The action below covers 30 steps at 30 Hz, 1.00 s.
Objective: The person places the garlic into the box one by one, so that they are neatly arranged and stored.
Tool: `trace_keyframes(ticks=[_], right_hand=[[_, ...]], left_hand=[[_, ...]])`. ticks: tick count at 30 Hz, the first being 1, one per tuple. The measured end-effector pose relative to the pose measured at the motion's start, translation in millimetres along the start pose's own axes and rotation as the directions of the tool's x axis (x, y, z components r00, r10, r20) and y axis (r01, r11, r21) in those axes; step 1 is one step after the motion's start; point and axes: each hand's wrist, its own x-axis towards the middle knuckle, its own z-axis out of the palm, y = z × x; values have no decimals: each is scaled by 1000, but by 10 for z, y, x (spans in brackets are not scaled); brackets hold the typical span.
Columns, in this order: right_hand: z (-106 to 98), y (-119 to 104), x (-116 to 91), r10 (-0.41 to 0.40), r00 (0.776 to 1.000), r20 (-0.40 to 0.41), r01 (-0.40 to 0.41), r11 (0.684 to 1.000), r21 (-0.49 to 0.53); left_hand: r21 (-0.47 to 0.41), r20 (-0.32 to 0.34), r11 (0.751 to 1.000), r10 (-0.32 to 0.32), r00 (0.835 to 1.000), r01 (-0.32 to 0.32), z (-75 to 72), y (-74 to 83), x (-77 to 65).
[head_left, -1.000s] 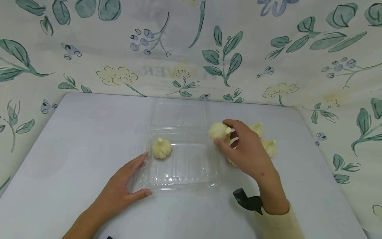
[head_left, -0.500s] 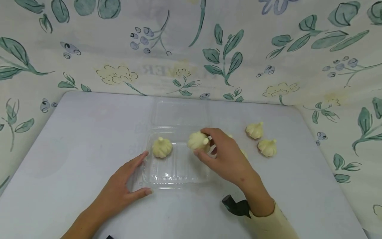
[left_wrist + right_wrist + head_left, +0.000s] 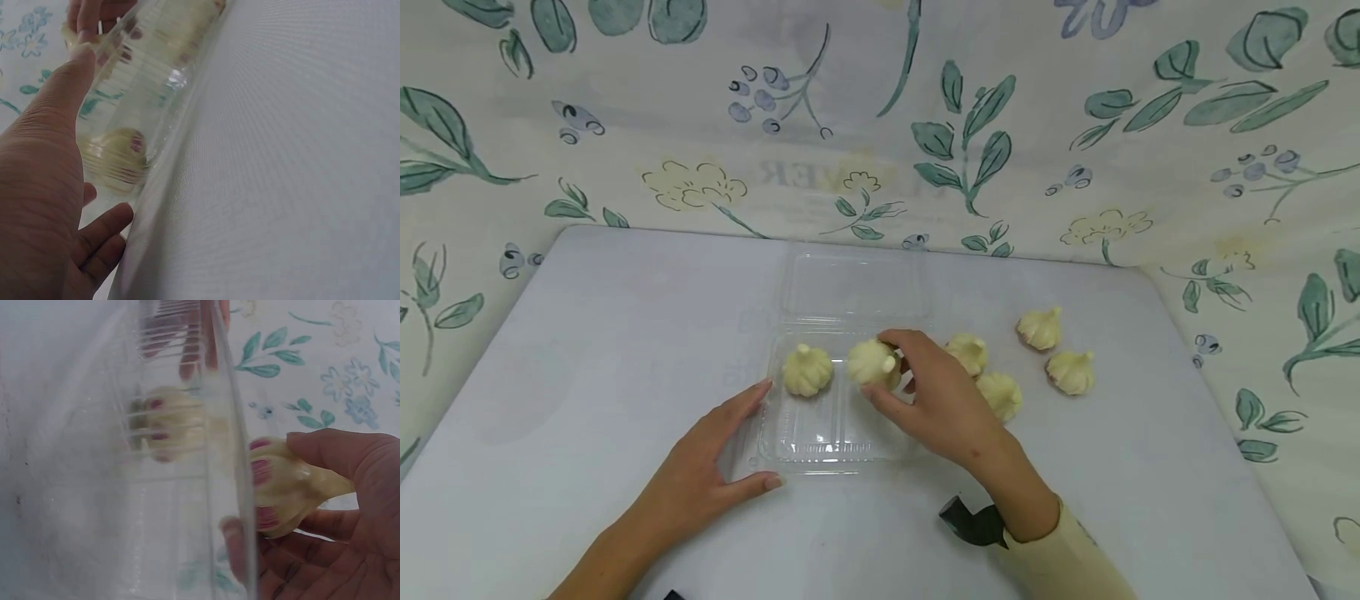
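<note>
My right hand (image 3: 936, 400) pinches a pale garlic bulb (image 3: 872, 364) between thumb and fingers, over the right half of a clear plastic clamshell box (image 3: 812, 458). In the right wrist view purple marks show on the underside of this held garlic bulb (image 3: 281, 487), close by the box wall. Another garlic bulb (image 3: 807, 371) sits inside the box at its left. My left hand (image 3: 700, 467) rests at the box's left side, thumb and fingers spread, fingertips right at the edge. The left wrist view shows the left hand (image 3: 50, 156) beside the clear wall, with the bulb (image 3: 119, 156) behind it.
Two garlic bulbs (image 3: 1000, 394) lie just right of the box, partly behind my right hand. Two more bulbs (image 3: 1071, 372) lie farther right on the white table (image 3: 1150, 467). The box's lid (image 3: 857, 286) lies folded back. A flower-print cloth (image 3: 865, 125) hangs behind.
My right hand has carried the garlic bulb leftward, from above the loose bulbs to over the box. The loose bulbs behind it have come into sight. My left hand has stayed in place.
</note>
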Motion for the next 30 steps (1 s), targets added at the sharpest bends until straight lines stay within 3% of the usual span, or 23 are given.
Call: trace_keyframes(ticks=[30], right_hand=[[340,119,110,1,999,47,1,999,-49]], left_hand=[[22,-6,998,63,998,-63,21,-23,3]])
